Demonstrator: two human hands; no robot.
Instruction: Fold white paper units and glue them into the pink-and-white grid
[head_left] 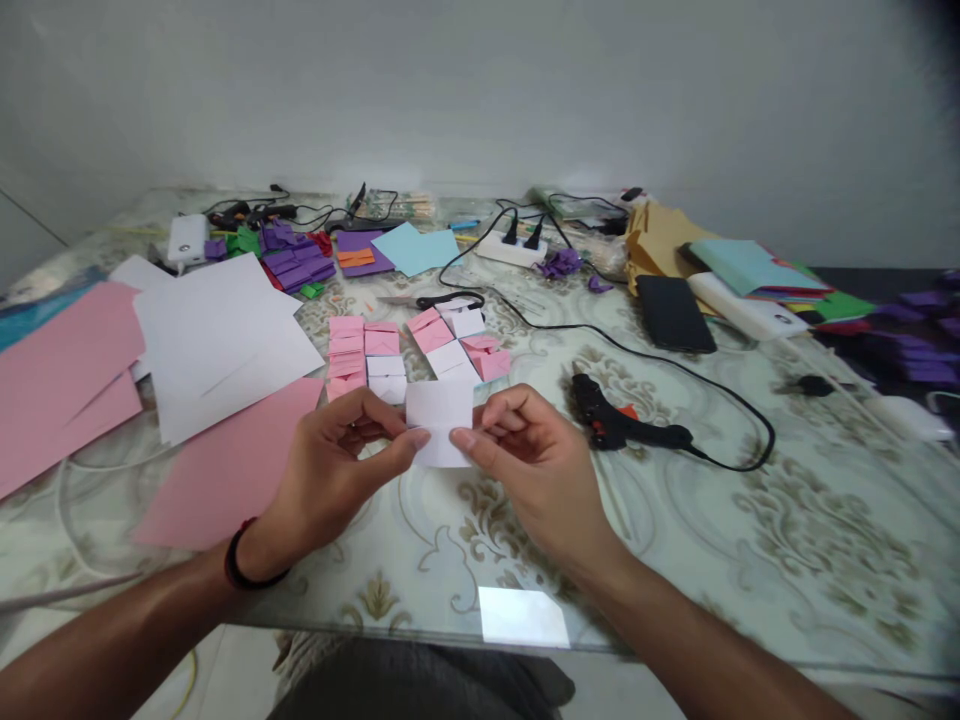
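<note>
A small white piece of paper (439,408) with a crease across it is held up over the table between both hands. My left hand (341,460) pinches its left edge between thumb and fingers. On the opposite edge, my right hand (536,465) grips it the same way. Just beyond the hands lie folded pink paper pieces (346,350) and folded white ones (451,362), grouped in two clusters. Scissors (442,300) with dark handles rest behind them. To the right of my right hand a black glue gun (626,420) lies on its side.
Large white sheets (225,340) and pink sheets (67,370) cover the left side. Folded purple pieces (296,262), a power strip (511,248) and trailing cables sit at the back. A dark phone-like slab (675,314) and stacked coloured paper (757,265) lie right.
</note>
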